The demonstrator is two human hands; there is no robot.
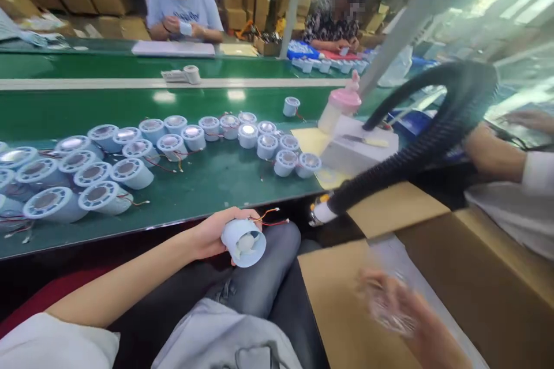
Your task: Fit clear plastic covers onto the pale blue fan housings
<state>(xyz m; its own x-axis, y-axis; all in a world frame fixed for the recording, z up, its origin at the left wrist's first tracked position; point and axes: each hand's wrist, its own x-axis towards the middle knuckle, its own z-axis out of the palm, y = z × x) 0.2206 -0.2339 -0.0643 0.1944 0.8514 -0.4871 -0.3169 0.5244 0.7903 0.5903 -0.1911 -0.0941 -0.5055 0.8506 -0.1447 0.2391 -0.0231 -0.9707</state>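
The left hand point(212, 235) has its fingers curled round a pale blue cylindrical plastic fan housing point(243, 242) with thin red wires, held over the lap just near of the green conveyor table point(208, 184). The right hand point(389, 302) is blurred above a brown cardboard box point(337, 300); how far its fingers spread cannot be told. On the table farther left lie many matching pale blue housings point(130, 155). A black ribbed hose point(433, 132) arches at right.
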